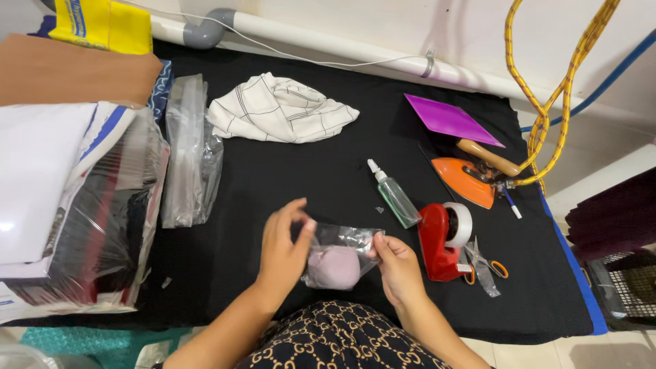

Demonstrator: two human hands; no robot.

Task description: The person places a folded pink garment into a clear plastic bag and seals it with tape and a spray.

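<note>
Both my hands hold a small clear plastic bag with a folded pale pink cloth inside, just above the near edge of the black table. My left hand pinches the bag's left top corner with thumb and fingers. My right hand grips the bag's right edge between thumb and forefinger. The bag's mouth faces away from me.
A red tape dispenser, orange-handled scissors, a clear spray bottle, an orange iron and a magenta sheet lie right. A white checked cloth sits at the back; stacked bagged garments and empty bags fill the left.
</note>
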